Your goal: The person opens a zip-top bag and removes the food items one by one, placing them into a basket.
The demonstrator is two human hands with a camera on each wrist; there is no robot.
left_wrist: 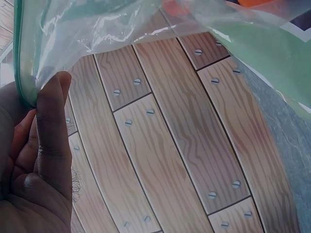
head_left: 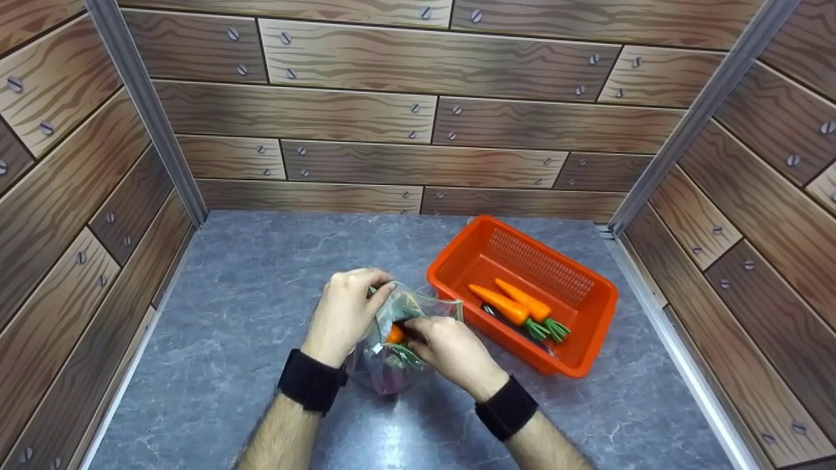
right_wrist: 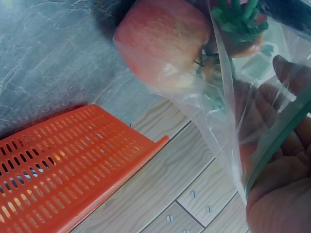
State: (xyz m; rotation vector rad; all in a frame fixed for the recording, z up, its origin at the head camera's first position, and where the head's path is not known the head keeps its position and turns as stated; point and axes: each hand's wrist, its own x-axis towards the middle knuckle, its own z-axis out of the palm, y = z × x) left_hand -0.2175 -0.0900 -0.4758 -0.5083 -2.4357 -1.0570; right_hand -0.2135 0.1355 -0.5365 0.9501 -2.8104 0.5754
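Observation:
A clear plastic zip bag (head_left: 398,339) with a green seal stands on the grey table between both hands. My left hand (head_left: 349,310) pinches the bag's rim (left_wrist: 24,73) at its left side. My right hand (head_left: 450,349) grips the rim on the right, fingers at the bag's mouth by an orange piece (head_left: 394,335). Inside the bag lie a red apple (right_wrist: 163,43) and a carrot with green leaves (right_wrist: 238,22). An orange basket (head_left: 591,323) to the right holds two toy carrots (head_left: 516,303) and a dark object beneath them.
Wood-patterned walls (head_left: 418,117) enclose the grey marble-look table (head_left: 248,294) on three sides. The basket's perforated wall (right_wrist: 63,165) lies close to my right hand. Bare tabletop lies left of the bag and along the near edge.

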